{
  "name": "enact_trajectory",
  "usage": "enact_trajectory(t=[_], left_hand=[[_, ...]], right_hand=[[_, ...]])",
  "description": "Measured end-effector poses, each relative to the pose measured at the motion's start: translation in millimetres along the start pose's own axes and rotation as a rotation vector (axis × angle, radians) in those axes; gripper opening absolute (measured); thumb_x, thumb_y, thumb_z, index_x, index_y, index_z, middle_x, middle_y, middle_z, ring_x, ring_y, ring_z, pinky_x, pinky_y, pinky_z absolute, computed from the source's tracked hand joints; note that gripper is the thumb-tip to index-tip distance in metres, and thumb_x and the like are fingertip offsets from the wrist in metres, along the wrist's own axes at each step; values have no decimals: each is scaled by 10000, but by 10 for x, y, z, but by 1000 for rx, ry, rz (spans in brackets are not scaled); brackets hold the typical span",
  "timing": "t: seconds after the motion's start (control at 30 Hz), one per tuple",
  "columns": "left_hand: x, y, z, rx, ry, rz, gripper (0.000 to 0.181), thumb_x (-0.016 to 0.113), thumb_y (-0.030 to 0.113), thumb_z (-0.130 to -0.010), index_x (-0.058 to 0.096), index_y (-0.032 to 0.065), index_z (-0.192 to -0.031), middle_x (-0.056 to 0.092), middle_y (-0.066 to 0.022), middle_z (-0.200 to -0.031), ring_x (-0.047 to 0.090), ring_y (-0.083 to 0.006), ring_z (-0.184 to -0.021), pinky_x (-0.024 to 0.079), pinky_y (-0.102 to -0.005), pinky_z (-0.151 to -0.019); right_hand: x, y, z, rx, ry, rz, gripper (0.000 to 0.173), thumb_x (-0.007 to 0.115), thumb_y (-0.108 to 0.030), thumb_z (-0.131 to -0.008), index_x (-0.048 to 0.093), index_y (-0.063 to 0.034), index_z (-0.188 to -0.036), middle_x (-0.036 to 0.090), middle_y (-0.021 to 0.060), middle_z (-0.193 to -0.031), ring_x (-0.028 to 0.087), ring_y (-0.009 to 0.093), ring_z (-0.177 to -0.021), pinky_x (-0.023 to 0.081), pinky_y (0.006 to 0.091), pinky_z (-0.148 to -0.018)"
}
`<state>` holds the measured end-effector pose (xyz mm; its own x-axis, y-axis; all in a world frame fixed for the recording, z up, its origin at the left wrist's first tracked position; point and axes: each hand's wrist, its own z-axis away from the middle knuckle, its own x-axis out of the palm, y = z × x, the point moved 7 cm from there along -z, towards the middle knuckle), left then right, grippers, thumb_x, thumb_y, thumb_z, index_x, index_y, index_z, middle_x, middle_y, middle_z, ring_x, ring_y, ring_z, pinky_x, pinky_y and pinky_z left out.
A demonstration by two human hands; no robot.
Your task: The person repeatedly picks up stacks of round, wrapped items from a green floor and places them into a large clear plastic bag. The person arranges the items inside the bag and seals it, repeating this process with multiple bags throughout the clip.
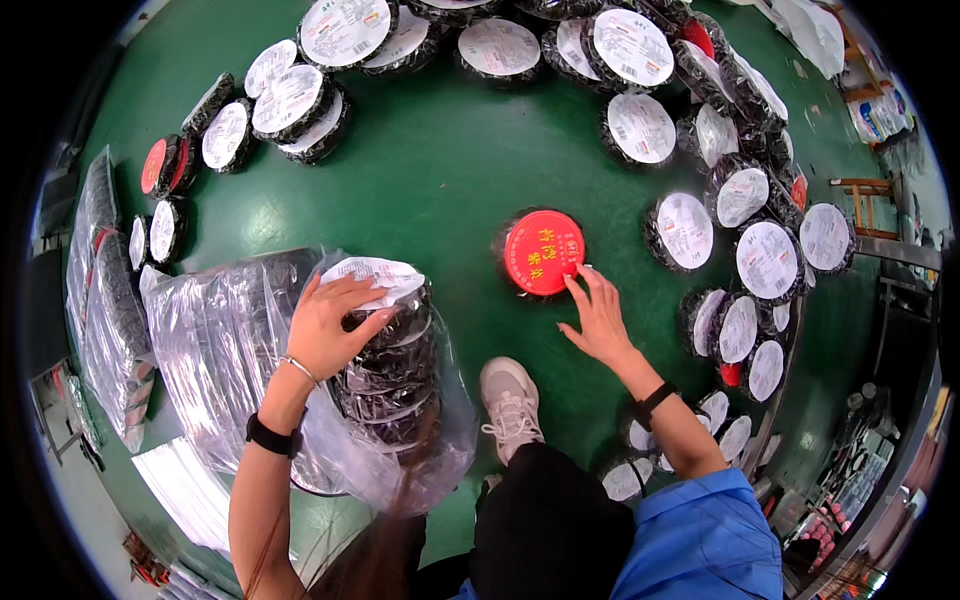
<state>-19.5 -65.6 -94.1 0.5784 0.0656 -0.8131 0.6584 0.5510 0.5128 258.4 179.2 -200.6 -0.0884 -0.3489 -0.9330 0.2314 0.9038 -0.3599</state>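
My left hand [330, 322] lies with fingers spread on the white-labelled top pack of a stack of round dark packs [390, 375]. The stack stands inside a large clear plastic bag [217, 337], with more dark packs showing through the film to the left. My right hand [596, 315] has its fingers apart, its fingertips at the lower right edge of a round dark pack with a red label [544, 253]. That pack rests flat on the green floor [450, 165]; whether the fingertips press on it cannot be told.
Many round packs with white labels [641, 129] form an arc at the top and right, some stacked or leaning. Filled clear bags [116, 337] lie at the far left. White sheets [184, 487] are at lower left. A shoe [511, 405] is on the floor between the hands.
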Motion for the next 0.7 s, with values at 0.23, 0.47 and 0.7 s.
enact_trajectory(t=[0.23, 0.47, 0.7], left_hand=[[-9, 53, -20, -15, -21, 2, 352, 687, 411, -907, 752, 149, -1133, 690, -83, -1268, 578, -305, -1271, 277, -524, -1176], [-5, 103, -7, -6, -29, -1, 341, 685, 385, -912, 747, 141, -1141, 686, -75, -1275, 569, -302, -1284, 272, -511, -1180], [-37, 54, 52, -17, 11, 11, 322, 703, 360, -900, 757, 133, -1122, 707, -98, -1219, 582, -292, -1266, 280, -515, -1176]], right_hand=[[-106, 561, -661, 376, 317, -199, 967, 905, -408, -665, 434, 41, -1381, 458, 245, -1384, 442, 408, -1279, 375, 454, -1102], [553, 768, -832, 679, -382, -592, 957, 927, -513, -600, 581, 103, -1246, 686, 223, -1116, 686, 304, -983, 535, 377, -902], [-738, 2077, 176, 776, 526, -1278, 538, 767, -250, -884, 594, 49, -1297, 697, 126, -1163, 684, 196, -996, 537, 298, -886]])
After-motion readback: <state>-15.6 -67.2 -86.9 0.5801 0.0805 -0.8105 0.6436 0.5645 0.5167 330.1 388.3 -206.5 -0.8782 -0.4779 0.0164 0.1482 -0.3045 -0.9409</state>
